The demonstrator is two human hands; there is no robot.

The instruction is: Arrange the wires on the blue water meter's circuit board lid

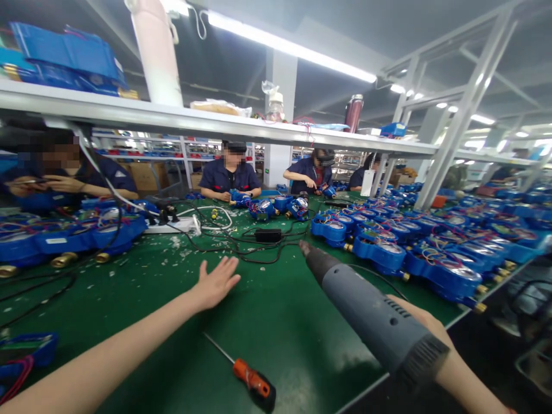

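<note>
The right hand (420, 322) is wrapped around the rear body of a grey heat gun (366, 313), mostly hidden behind it, and holds the tool above the green bench (280, 328) with its dark nozzle pointing away from the person toward the far side. To the left of the heat gun, the left hand (217, 283) is stretched out over the bench with palm down and fingers spread, holding nothing; whether it rests on the surface or hovers just above it cannot be told. Nearer the person than the heat gun, and to its left, a screwdriver (245, 374) with an orange and black handle lies flat on the bench. Beyond the gun's nozzle sits a black power adapter (268, 234) among tangled black cables. To the right of the heat gun, rows of blue meters (414, 253) with brass fittings cover the bench; more blue meters lie far to its left. Past the adapter, on the far side of the bench, several people in dark blue uniforms (230, 177) sit handling such meters under a long shelf (215, 122).
</note>
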